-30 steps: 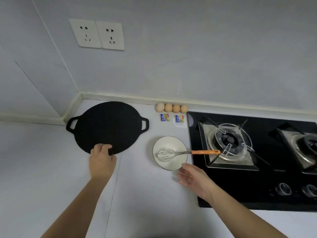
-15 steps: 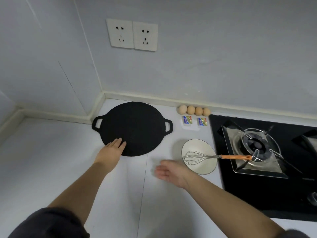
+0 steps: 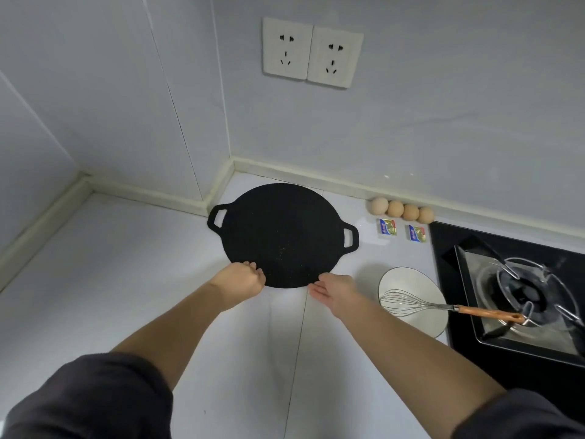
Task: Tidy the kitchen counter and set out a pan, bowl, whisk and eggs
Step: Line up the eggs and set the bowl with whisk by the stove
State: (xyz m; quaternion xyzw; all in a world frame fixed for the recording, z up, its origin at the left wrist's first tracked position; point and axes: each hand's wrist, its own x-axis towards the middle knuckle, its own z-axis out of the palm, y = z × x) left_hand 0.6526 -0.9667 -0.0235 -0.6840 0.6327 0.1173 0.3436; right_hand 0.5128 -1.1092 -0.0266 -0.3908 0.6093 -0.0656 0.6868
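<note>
Right hand point(image 3: 332, 288) has come over from beside the bowl point(image 3: 411, 280) and is now at the near rim of the pan point(image 3: 281, 232). The left hand point(image 3: 240, 280) was lying flat before, and now its fingers curl on the near-left rim. The right hand's fingers are pretty much straight, tips touching the edge. I can't tell if they're under it. The pan sits flat on the white tabletop point(image 3: 126, 280), far left near the wall corner. The whisk point(image 3: 408, 302) lies in the bowl to the right, its orange handle sticking out over the stove point(image 3: 506, 353). Four eggs point(image 3: 402, 210) line up along the far wall, with two small packets point(image 3: 386, 227) just in front of them.
</note>
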